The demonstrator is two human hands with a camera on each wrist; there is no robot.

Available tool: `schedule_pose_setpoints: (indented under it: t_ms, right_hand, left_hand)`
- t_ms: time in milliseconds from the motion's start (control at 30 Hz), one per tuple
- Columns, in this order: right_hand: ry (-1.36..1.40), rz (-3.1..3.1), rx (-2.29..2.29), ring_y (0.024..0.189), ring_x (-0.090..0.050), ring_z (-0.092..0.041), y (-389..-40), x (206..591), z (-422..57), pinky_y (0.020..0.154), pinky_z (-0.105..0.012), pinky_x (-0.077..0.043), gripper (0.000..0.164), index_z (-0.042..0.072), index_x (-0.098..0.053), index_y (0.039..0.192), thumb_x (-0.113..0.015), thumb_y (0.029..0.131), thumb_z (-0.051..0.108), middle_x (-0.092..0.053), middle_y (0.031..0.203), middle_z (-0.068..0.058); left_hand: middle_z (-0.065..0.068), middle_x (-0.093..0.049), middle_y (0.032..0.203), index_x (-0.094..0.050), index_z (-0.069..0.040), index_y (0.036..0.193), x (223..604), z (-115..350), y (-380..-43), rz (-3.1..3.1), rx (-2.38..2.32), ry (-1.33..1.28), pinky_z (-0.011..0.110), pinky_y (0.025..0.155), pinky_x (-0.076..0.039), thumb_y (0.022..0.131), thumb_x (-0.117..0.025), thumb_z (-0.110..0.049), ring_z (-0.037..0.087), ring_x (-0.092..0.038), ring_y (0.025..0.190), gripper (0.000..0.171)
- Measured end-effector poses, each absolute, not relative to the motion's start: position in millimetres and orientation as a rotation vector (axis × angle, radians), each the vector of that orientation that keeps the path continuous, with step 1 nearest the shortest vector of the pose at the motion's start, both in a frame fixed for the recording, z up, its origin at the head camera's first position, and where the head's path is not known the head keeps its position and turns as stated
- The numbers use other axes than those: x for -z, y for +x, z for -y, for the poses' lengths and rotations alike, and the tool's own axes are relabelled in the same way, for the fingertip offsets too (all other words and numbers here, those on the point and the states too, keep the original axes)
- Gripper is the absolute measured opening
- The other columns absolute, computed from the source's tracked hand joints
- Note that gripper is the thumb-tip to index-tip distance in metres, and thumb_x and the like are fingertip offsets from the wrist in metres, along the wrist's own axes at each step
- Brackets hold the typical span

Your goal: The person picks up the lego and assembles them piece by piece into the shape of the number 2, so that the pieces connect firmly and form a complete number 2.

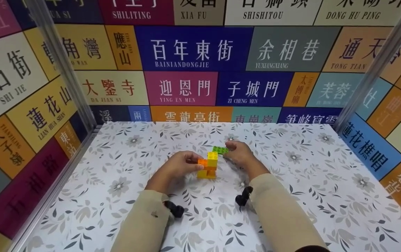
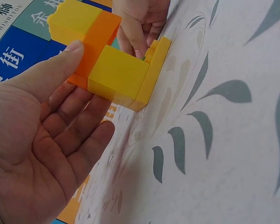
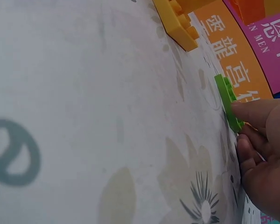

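A small stack of toy building blocks stands mid-table, with a yellow block [image 1: 212, 158] on top, an orange block [image 1: 202, 163] below it, and yellow pieces at the bottom. From the left, my left hand [image 1: 183, 165] pinches the orange block between thumb and fingers. In the left wrist view the stack's yellow bottom plate [image 2: 154, 70] lies at the table surface. Behind the stack, a flat green block [image 1: 219, 149] with studs lies at the right fingertips. My right hand [image 1: 239, 154] grips its right end, the thumb over the studs in the right wrist view.
The table [image 1: 123, 217] carries a white cloth printed with grey leaves and flowers. Upright panels [image 1: 193, 49] of coloured signs close off the back and both sides. Clear posts [image 1: 379, 63] stand at the back corners. A dark wrist device [image 1: 175, 209] sits at the left cuff.
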State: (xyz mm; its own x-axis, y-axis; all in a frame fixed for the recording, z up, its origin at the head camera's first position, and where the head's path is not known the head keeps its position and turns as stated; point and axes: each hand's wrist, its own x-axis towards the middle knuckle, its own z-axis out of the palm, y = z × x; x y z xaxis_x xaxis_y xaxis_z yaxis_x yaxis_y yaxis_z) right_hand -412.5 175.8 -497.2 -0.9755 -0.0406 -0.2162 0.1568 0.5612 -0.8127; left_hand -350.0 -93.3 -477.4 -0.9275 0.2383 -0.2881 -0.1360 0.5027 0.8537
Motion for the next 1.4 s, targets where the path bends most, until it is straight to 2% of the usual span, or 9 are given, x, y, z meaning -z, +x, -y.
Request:
schedule_pose_setpoints:
  t_ms: [300, 533, 867, 1067, 1400]
  right_hand:
    - [-0.007, -2.595, 1.246, 0.158, -0.043, -0.030, -417.2, 498.9, -176.0, 0.129, -0.051, -0.037, 0.060, 0.018, -0.052, 0.158, -0.072, 0.103, 0.022, -0.049, 0.167, -0.008]
    - [-0.045, -2.696, 1.130, 0.147, -0.053, -0.032, -423.5, 498.8, -172.3, 0.125, -0.052, -0.043, 0.049, 0.016, -0.062, 0.151, -0.071, 0.102, 0.017, -0.059, 0.156, -0.011]
    - [0.033, -2.656, 1.291, 0.139, -0.060, -0.030, -416.3, 493.9, -175.0, 0.118, -0.050, -0.050, 0.045, 0.019, -0.067, 0.145, -0.074, 0.101, 0.020, -0.064, 0.150, -0.009]
    - [0.024, -2.629, 1.416, 0.132, -0.063, -0.027, -409.4, 478.6, -171.8, 0.111, -0.047, -0.056, 0.045, 0.021, -0.068, 0.143, -0.077, 0.099, 0.022, -0.067, 0.144, -0.007]
    - [-0.214, -2.712, 1.463, 0.130, -0.065, -0.029, -383.2, 444.2, -171.6, 0.109, -0.048, -0.057, 0.041, 0.023, -0.072, 0.139, -0.079, 0.099, 0.028, -0.069, 0.139, -0.006]
  left_hand:
    - [-0.008, -0.073, 0.122, -0.076, -0.033, 0.111, 476.8, 93.9, -348.3, -2.384, -1.393, 0.117, 0.047, 0.118, -0.048, 0.090, -0.088, -0.037, 0.018, -0.067, 0.120, 0.024]
    - [-0.005, -0.074, 0.121, -0.077, -0.030, 0.111, 477.3, 94.2, -349.6, -2.365, -1.438, 0.132, 0.047, 0.119, -0.047, 0.092, -0.087, -0.031, 0.019, -0.067, 0.119, 0.021]
    - [-0.006, -0.074, 0.121, -0.077, -0.030, 0.111, 477.7, 95.3, -348.2, -2.356, -1.448, 0.130, 0.049, 0.119, -0.047, 0.091, -0.087, -0.031, 0.018, -0.067, 0.119, 0.022]
    - [-0.007, -0.074, 0.121, -0.077, -0.031, 0.111, 477.4, 96.0, -348.8, -2.371, -1.424, 0.130, 0.048, 0.119, -0.047, 0.091, -0.087, -0.032, 0.018, -0.067, 0.119, 0.022]
    - [-0.007, -0.075, 0.120, -0.077, -0.031, 0.109, 479.7, 93.1, -350.9, -2.402, -1.391, 0.129, 0.047, 0.117, -0.050, 0.092, -0.087, -0.035, 0.018, -0.067, 0.119, 0.020]
